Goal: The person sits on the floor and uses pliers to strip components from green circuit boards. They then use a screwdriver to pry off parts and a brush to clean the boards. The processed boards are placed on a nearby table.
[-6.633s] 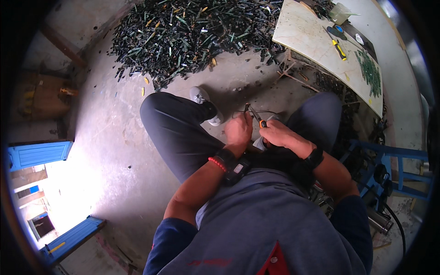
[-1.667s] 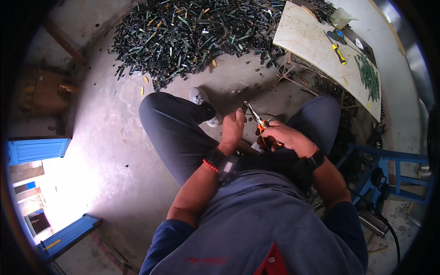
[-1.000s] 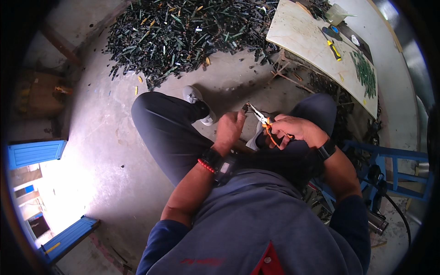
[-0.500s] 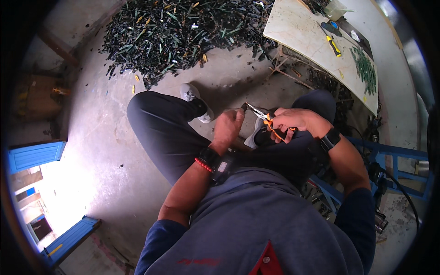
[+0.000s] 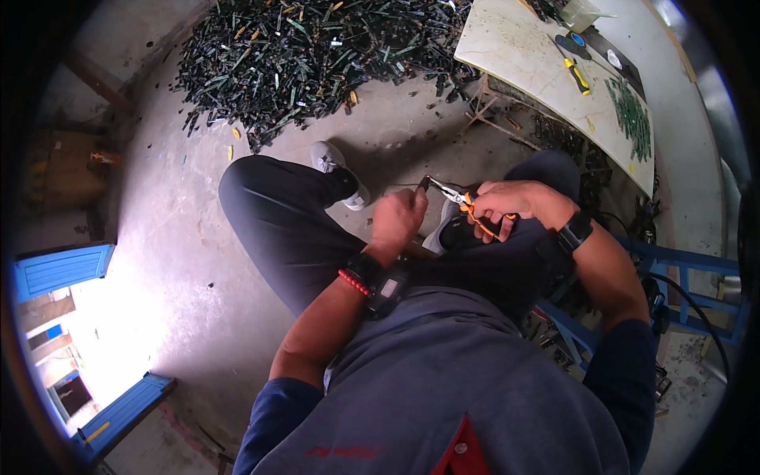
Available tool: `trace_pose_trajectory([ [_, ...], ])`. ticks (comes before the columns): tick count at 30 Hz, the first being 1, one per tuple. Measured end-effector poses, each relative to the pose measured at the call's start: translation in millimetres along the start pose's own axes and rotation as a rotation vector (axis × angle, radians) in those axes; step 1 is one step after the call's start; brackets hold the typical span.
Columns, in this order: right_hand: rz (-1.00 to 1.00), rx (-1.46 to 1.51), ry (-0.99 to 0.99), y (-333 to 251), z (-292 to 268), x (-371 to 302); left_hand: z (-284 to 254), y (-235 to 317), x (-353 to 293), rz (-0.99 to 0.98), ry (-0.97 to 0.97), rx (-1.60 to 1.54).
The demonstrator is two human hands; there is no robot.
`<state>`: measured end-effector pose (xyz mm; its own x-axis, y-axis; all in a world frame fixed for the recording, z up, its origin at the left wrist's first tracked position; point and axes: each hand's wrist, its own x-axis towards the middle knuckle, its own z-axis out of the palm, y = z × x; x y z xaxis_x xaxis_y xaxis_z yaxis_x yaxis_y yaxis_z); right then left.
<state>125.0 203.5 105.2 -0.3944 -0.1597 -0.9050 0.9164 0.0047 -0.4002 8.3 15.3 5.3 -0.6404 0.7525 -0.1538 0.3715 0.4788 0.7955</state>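
My left hand (image 5: 398,217) is closed, pinching a small dark piece (image 5: 424,184) between thumb and finger; its exact kind is too small to tell. Long-nose pliers (image 5: 467,203) with orange and black handles are gripped in my right hand (image 5: 507,207). Their metal jaws point up and left, with the tip at the top end of the dark piece. Both hands are above my lap, between my bent knees. Whether the jaws bite on the piece cannot be made out.
A large heap of dark and green strips (image 5: 309,63) covers the floor ahead. At the right, a pale tabletop (image 5: 530,63) bears a yellow-black screwdriver (image 5: 578,77), green strips (image 5: 629,119) and a translucent container (image 5: 578,16). Blue metal framing (image 5: 681,260) stands by my right side. Blue door panels (image 5: 63,269) are at left.
My right hand and the pliers have shifted slightly to the right. My left hand has moved a little the same way, still pinching the dark piece.
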Motion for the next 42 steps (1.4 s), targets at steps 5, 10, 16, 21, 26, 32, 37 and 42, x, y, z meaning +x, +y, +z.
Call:
trace_pose_trajectory([
  [5, 0.024, 0.013, -0.054, 3.9, -6.0, -0.4, -0.3, 2.2, -4.1, 0.061, 0.031, 0.032],
  [10, 0.032, 0.004, -0.109, 9.3, -11.2, 1.6, -2.5, 2.8, -4.6, 0.07, 0.014, -0.005],
  [16, 0.03, 0.022, -0.127, 11.2, -9.6, -1.1, -7.9, 6.6, -6.7, 0.069, 0.003, -0.017],
  [21, 0.005, 0.081, -0.129, 14.5, -7.0, -4.4, -6.7, 5.9, -6.1, 0.057, -0.015, -0.032],
  [26, -0.045, 0.156, -0.132, 19.8, -4.8, -4.2, -6.5, 7.8, -7.4, 0.073, -0.012, -0.021],
  [32, -0.083, 0.213, -0.1, 24.1, 1.4, 0.1, -7.2, 6.9, -7.5, 0.053, -0.026, -0.026],
  [37, -0.078, 0.229, 0.002, 26.6, 16.3, 3.5, -5.6, 4.8, -8.3, 0.056, -0.007, -0.012],
  [42, -0.131, 0.261, 0.018, 30.4, 32.2, 12.0, -6.8, 2.1, -9.8, 0.033, -0.011, 0.021],
])
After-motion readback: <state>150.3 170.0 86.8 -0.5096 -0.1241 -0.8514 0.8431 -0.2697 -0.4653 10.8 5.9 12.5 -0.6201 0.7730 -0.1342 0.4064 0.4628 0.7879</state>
